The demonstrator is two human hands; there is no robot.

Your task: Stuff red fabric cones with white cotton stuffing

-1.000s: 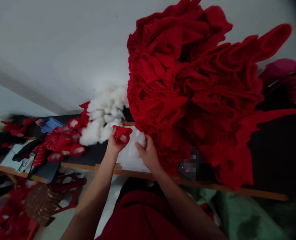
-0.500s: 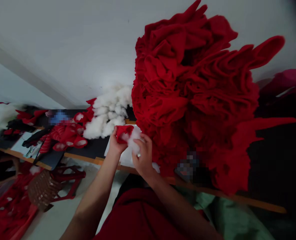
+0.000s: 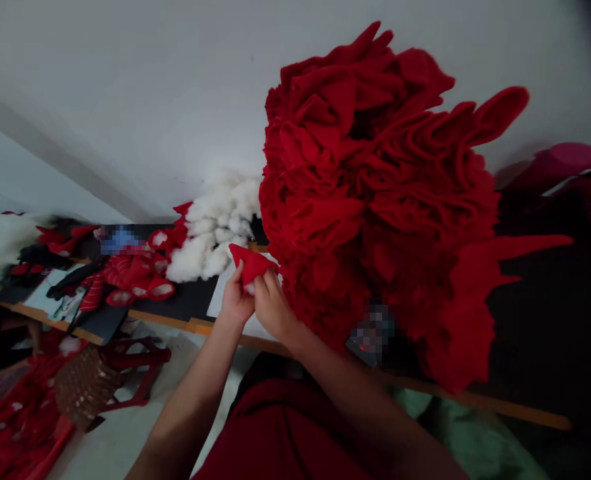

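Pinching the red fabric piece [image 3: 253,262], your left hand [image 3: 236,300] has its grip clamped on the lower left side, thumb laid over the cloth. Your right hand [image 3: 276,310] meets it from the other side, fingers bent close together against the lower edge; its fingertips are hidden, so you cannot tell whether that grip is closed on anything. A small white tuft [image 3: 250,288] shows between your hands, just under the cloth. You have the piece raised over a white sheet [image 3: 219,293], which lies on the dark table [image 3: 192,297] near its wooden front edge. Just beyond your left hand sits a mound of white fluff [image 3: 210,233]. To your right, a tall pile of red fabric [image 3: 375,200] rises in front of the pale wall [image 3: 150,100], with a pixelated object [image 3: 372,333] at its foot. Farther left lie red plush pieces [image 3: 135,275], partly striped, with white in their openings. A red stool [image 3: 145,358] shows below them, and green cloth [image 3: 470,433] lies low on your right.
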